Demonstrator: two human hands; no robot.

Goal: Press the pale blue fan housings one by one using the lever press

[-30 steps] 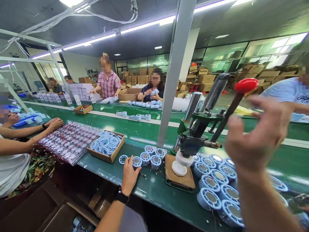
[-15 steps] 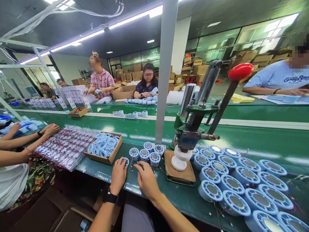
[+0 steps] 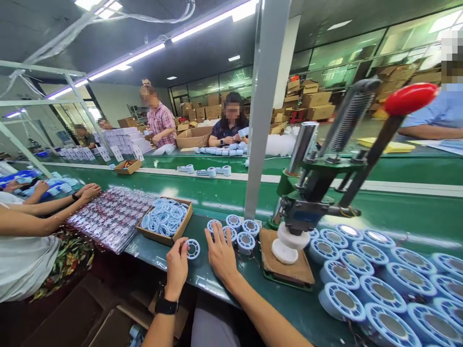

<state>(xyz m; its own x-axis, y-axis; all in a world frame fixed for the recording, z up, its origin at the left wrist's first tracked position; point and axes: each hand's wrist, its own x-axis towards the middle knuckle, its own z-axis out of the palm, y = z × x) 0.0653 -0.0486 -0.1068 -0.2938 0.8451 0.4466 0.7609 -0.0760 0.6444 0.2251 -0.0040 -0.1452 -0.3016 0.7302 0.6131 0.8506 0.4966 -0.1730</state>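
Observation:
My left hand (image 3: 177, 266) pinches the left edge of a round light-blue housing (image 3: 194, 249) with a slotted rim and a dark centre, at the front of the green bench. My right hand (image 3: 221, 254) is open, fingers stretched forward over a small group of similar housings. Its fingertips partly hide one housing (image 3: 214, 225); whether they touch it I cannot tell. Another housing (image 3: 246, 243) stands just right of that hand. Left of my hands, a cardboard box (image 3: 185, 220) holds a heap of light-blue rings (image 3: 164, 217).
To the right stands a hand press (image 3: 307, 212) with a red-knobbed lever and white round pads. Many housings (image 3: 381, 291) crowd the bench beyond it. A grey post (image 3: 265, 111) rises behind. A co-worker's hands (image 3: 90, 191) rest by a sheet of circuit boards (image 3: 112, 217) at left.
My left hand has drawn the housing into fuller view, gripping its edge. My right hand has reached forward, its fingers now over the group of housings. The view has swung slightly left.

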